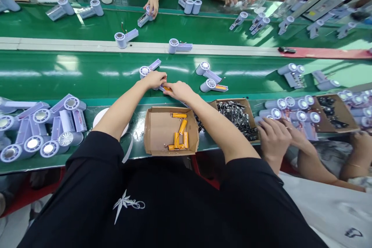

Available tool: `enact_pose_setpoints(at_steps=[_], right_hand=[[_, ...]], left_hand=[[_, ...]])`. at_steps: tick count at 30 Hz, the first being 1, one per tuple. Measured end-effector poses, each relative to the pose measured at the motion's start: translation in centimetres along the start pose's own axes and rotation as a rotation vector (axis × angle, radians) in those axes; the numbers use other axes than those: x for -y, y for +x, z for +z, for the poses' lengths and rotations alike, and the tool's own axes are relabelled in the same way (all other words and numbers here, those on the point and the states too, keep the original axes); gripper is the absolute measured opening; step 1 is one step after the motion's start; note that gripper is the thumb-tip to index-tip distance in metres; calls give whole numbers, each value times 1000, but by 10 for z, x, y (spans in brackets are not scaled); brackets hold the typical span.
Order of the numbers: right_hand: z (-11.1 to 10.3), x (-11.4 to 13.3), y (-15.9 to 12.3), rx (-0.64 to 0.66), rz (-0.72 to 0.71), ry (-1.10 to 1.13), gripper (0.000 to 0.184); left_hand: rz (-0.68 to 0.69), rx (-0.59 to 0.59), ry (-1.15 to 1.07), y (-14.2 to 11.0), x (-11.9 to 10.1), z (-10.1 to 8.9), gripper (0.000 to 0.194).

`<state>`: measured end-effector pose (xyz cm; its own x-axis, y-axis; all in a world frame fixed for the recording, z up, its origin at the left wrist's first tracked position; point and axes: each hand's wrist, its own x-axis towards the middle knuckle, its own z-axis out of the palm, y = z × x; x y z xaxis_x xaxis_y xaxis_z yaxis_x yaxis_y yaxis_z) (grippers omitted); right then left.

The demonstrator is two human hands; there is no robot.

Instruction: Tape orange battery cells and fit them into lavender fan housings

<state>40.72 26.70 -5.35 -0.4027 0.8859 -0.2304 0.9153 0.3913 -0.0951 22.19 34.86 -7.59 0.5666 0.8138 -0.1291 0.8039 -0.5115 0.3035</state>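
Observation:
My left hand [155, 80] is closed in a pinch over the belt, its fingertips on something too small to make out. My right hand [180, 90] grips a lilac fan housing [161, 87] whose open handle shows an orange battery [166, 88]; the rest is hidden under my hands. Just behind my left hand lies another lilac fan housing [145, 71]. Two more, a housing with an empty-looking handle [203, 68] and a housing with an orange battery [209, 84], rest right of my right hand. Below my wrists, a cardboard box [151, 149] holds several orange batteries [182, 127].
Lilac housings [42, 115] are piled at the left. A box of small black parts [236, 118] stands at right, beside a co-worker's hands [274, 135]. A pale rail [95, 45] divides the green belts [101, 71]. Across it, a co-worker's hand [152, 4] holds a housing.

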Motion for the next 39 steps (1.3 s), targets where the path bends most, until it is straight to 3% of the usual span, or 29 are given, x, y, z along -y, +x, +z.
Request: enact_pose_setpoints(at_steps=[6, 14, 18, 22, 28, 34, 39], right_hand=[[-4, 8, 8, 70, -51, -123, 51], [-26, -3, -5, -15, -2, -108, 42], [-15, -9, -14, -94, 90, -10, 43], [-1, -1, -7, -28, 66, -20, 47], [-11, -8, -4, -3, 40, -44, 44], [-10, -34, -33, -154, 65, 154, 36], [5, -27, -21, -34, 83, 112, 45]], left_hand=[[-7, -16, 7, 1, -8, 1, 23], [-9, -6, 4, 9, -18, 3, 26], [-9, 1, -29, 19, -21, 10, 26], [1, 4, -35, 22, -22, 10, 26], [19, -15, -70, 19, -29, 7, 26], [32, -18, -121, 29, -31, 14, 26], [53, -41, -85, 35, -32, 22, 27]])
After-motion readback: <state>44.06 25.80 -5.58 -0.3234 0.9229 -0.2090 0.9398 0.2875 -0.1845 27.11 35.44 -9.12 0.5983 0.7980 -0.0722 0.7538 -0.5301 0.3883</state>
